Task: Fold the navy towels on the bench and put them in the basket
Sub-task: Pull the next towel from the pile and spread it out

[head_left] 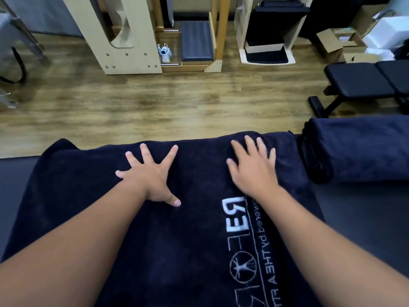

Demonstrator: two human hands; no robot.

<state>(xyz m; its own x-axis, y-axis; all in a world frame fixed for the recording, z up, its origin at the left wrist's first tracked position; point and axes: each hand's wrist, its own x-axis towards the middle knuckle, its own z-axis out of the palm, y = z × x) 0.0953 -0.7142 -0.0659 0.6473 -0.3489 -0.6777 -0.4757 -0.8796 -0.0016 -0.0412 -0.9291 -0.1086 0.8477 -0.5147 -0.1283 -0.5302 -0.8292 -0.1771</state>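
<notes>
Smoothing step: the left hand (150, 176) and right hand (252, 167) lay flat, fingers splayed, pressing the towel (188, 240) spread on the bench (354, 218), gripping nothing. Second towel (358, 149), probably folded, sat just right. Next likely needs an edge pinch; basket unseen.

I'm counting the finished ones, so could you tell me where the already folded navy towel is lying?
In the head view, the folded towel lies at the right edge, on the bench, just right of the spread towel and the right hand.

Wood-plank floor (155, 103), pale wooden frames (130, 41), black padded bench (358, 80), cardboard boxes (338, 43).
</notes>
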